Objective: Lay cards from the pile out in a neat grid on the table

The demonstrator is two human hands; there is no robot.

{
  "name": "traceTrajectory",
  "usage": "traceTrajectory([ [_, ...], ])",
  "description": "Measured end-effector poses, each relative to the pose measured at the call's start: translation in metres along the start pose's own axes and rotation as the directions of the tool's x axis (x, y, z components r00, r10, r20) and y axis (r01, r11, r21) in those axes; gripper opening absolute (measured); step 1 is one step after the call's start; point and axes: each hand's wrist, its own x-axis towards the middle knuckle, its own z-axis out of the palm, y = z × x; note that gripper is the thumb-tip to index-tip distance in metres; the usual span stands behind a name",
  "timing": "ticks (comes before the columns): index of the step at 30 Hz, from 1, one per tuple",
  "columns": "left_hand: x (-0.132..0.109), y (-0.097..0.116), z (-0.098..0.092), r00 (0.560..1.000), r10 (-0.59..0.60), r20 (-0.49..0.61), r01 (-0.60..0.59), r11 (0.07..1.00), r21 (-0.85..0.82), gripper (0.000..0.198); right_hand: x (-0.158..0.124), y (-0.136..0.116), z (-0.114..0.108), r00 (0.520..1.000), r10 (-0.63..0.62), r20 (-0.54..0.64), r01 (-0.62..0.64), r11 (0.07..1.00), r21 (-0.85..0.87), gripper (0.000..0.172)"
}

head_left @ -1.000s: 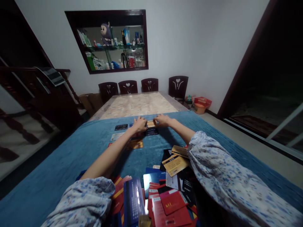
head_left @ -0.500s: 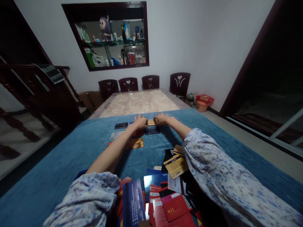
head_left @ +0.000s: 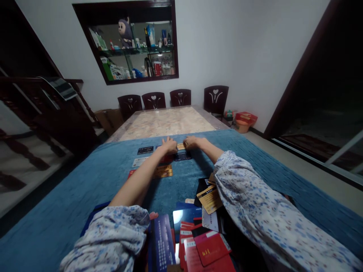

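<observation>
At the far part of the blue cloth, a yellow card (head_left: 180, 146) lies between my two hands. My left hand (head_left: 169, 146) has its fingertips closed at the card's left end. My right hand (head_left: 191, 142) pinches the right end, fingers bent. Just below it is a dark card (head_left: 183, 156). Other cards lie in rows to the left: a black card (head_left: 145, 150), a whitish card (head_left: 138, 162), a gold card (head_left: 163, 171) and a red one (head_left: 131, 173). My left hand and forearm partly cover some of them.
Near me is a heap of cards: a blue card (head_left: 161, 241), a red card (head_left: 211, 247), a yellow-and-black card (head_left: 210, 199) and several more, overlapping. A blue cloth (head_left: 70, 189) covers the near table. Dark chairs (head_left: 180, 99) stand beyond the bare tabletop (head_left: 167, 121).
Both hands stay at the yellow card, with the right hand shifted slightly left. My sleeves have moved a little, and the view has shifted slightly.
</observation>
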Motion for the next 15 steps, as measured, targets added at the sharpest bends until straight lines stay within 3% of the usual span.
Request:
traceTrajectory([
  [15, 0.0091, 0.0007, 0.0076, 0.999, -0.028, 0.021, 0.029, 0.998, -0.050, 0.040, -0.0035, -0.0052, 0.0003, 0.999, 0.046, -0.024, -0.046, 0.999, 0.003, 0.037],
])
